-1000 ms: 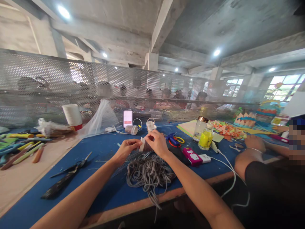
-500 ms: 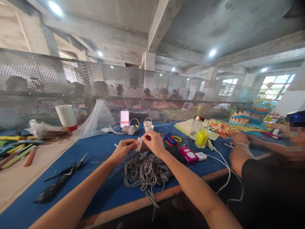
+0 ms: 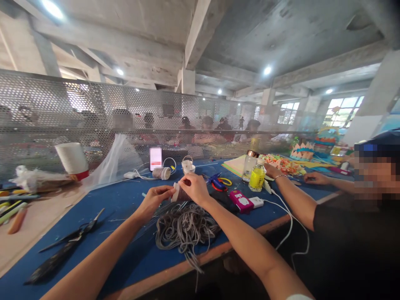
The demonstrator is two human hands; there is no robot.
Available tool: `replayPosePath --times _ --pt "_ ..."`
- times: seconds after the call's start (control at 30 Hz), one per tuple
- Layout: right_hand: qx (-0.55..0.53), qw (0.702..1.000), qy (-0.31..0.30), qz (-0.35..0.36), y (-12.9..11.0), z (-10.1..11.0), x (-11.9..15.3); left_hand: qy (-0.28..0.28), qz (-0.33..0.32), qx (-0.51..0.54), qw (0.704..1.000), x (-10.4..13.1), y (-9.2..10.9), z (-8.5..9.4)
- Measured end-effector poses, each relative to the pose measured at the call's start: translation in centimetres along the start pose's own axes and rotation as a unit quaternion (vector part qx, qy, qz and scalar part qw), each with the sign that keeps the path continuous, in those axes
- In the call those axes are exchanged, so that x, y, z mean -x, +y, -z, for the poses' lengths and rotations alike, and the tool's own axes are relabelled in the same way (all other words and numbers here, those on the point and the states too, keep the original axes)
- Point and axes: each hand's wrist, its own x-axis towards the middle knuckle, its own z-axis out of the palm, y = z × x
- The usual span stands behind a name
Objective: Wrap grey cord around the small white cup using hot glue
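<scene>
Between my hands, above the blue tabletop, is a small cup with a white rim, wrapped in grey-brown cord and tilted sideways. My left hand pinches its rim from the left. The fingers of my right hand are pressed together at its upper right side; whether they grip cord or the cup itself is too small to tell. A loose heap of grey cord lies just below, trailing over the table's front edge. Farther back, a similar wrapped cup lies on its side beside a small white basket with a handle.
Black-handled scissors lie at left, near stacked paper cups. A lit phone stands behind. To the right are a blue glue gun, a pink power bank, a yellow bottle and a co-worker's arms.
My view has swung slightly right, so everything sits farther left. Both hands stay at the wrapped cup with little change. The co-worker's near hand has reached forward toward the coloured paper scraps.
</scene>
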Motion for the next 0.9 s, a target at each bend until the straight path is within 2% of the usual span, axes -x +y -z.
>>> replayPosePath --times 0.4,0.9 --pt "0.003 1.0 0.013 0.0 0.47 -0.77 -0.02 0.003 0.001 -0.012 1.0 0.11 0.21 0.18" --pt "-0.005 1.0 0.003 0.001 0.34 -0.45 0.07 0.01 -0.014 -0.026 1.0 0.2 0.63 -0.12"
